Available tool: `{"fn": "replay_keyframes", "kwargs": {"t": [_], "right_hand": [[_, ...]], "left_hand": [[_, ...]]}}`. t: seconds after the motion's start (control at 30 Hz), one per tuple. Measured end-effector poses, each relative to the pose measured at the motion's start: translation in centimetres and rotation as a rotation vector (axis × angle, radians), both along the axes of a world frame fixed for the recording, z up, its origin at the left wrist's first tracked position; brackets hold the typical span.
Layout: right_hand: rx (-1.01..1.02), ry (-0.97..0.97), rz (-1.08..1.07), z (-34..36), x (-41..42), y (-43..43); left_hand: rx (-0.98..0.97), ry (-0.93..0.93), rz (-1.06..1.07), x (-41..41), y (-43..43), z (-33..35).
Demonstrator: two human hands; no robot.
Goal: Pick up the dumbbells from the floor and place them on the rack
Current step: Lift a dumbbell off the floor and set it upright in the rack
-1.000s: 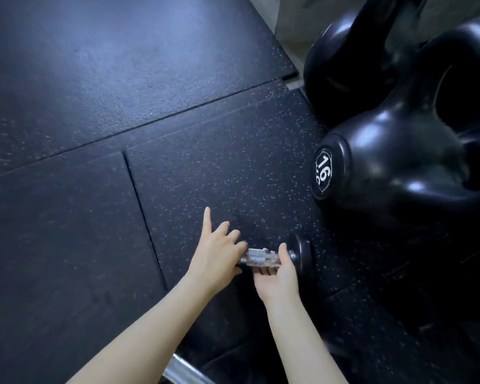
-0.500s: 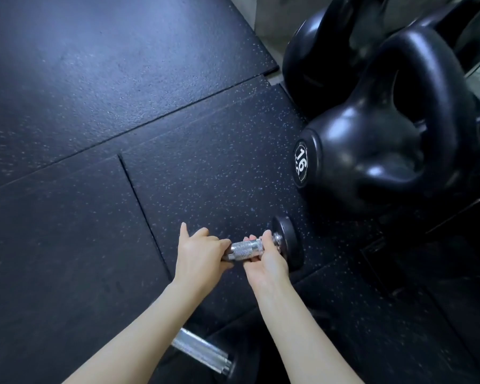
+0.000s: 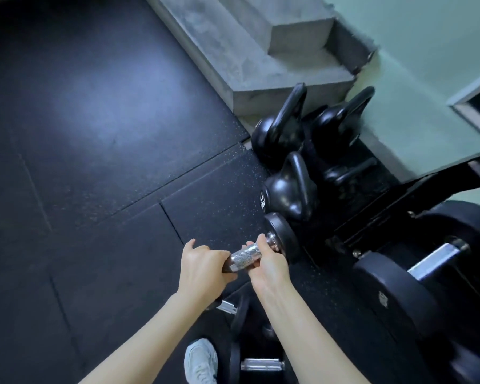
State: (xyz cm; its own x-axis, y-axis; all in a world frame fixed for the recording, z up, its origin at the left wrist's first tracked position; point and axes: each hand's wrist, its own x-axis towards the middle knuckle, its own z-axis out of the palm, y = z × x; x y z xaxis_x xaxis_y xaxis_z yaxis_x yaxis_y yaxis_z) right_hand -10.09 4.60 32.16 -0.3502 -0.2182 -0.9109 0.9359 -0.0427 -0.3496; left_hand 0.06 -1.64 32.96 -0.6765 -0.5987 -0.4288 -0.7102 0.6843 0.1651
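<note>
Both my hands grip one black dumbbell (image 3: 281,236) by its knurled chrome handle, held up off the dark rubber floor. My left hand (image 3: 203,268) is wrapped around the near end of the handle and hides that end's weight. My right hand (image 3: 269,266) holds the far part, close to the round black head. The black rack (image 3: 416,189) stands to the right, with a large dumbbell (image 3: 405,289) lying on it. Two more dumbbells lie on the floor below my arms, one (image 3: 239,309) under my wrists and one (image 3: 258,364) near my foot.
Several black kettlebells (image 3: 291,189) stand on the floor just beyond the held dumbbell. Grey concrete steps (image 3: 261,51) rise at the top. A pale green wall is on the right. My white shoe (image 3: 201,361) is at the bottom. Open rubber matting stretches left.
The dumbbell has been lifted off the floor in both hands. My view has risen and pulled back, bringing the rack, the steps and more dumbbells into sight.
</note>
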Motion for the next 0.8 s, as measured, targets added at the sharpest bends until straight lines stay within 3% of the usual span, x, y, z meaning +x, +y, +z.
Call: {"fn": "replay_keyframes", "kwargs": {"t": [0.4,0.6,0.8], "right_hand": [[-0.018,0.202,0.012,24.4,-1.6,5.6],[-0.061,0.286,0.001,30.2,-5.9,12.2],[0.002,0.437,0.003,33.3,-15.4,19.5]], "left_hand": [[-0.013,0.093,-0.136,-2.0,3.7,24.9],[0.026,0.162,-0.205,-6.9,9.2,29.6],[0.052,0.217,-0.244,-17.4,16.2,33.4]]}}
